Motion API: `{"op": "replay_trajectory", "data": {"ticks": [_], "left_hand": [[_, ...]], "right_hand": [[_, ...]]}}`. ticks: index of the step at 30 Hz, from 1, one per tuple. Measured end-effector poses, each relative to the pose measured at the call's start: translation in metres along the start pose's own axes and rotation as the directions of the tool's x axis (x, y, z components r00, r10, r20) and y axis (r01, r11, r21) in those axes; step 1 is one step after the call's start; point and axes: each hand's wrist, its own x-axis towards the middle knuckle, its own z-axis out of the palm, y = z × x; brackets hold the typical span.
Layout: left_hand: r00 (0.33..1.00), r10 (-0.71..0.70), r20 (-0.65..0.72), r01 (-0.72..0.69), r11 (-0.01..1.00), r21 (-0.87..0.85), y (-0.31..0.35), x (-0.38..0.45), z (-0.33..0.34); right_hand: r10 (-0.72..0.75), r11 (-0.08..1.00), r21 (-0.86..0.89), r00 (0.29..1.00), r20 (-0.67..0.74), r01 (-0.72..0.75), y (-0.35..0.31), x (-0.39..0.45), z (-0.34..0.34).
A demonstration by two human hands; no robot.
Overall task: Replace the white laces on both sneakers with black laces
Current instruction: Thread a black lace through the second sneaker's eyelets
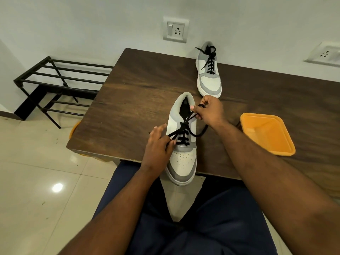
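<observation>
Pinching black lace [185, 124] ends: left hand [157, 150] at near sneaker [182, 144] side, right hand [209, 112] by its collar. Toe overhangs table [128, 92] front edge. Far sneaker [208, 70], black-laced, near wall. Orange tray [266, 133] right, apparently empty. Bare tabletop left.

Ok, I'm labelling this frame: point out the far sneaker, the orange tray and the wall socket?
far sneaker [209, 82]: head view, on its white toe panel.
orange tray [287, 142]: head view, on its right rim.
wall socket [175, 30]: head view, on the plate's middle.
</observation>
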Motion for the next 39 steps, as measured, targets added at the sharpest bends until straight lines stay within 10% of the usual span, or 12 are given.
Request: {"op": "replay_trajectory", "data": {"ticks": [13,21,28,32,39], "left_hand": [[0.994,0.041,0.102,-0.046,0.998,0.045,-0.011,-0.008,-0.006],[0.999,0.023,-0.036,-0.019,0.994,0.112,-0.012,-0.021,-0.001],[0.884,-0.224,-0.411,0.074,0.934,-0.350,0.021,-0.027,0.002],[0.857,-0.417,-0.304,0.078,0.687,-0.723,0.051,-0.024,-0.003],[0.971,-0.138,-0.197,-0.020,0.769,-0.639,0.058,-0.019,-0.003]], "right_hand": [[0.207,0.943,0.304,0.954,-0.217,-0.136,0.016,0.003,0.017],[0.189,0.924,0.350,0.979,-0.071,-0.153,0.030,-0.037,0.004],[0.153,0.844,0.496,0.978,0.142,-0.204,0.031,-0.059,-0.021],[0.143,0.816,0.524,0.963,0.226,-0.245,0.009,-0.051,-0.028],[0.288,0.624,0.721,0.946,0.148,-0.303,-0.023,-0.028,-0.009]]}}
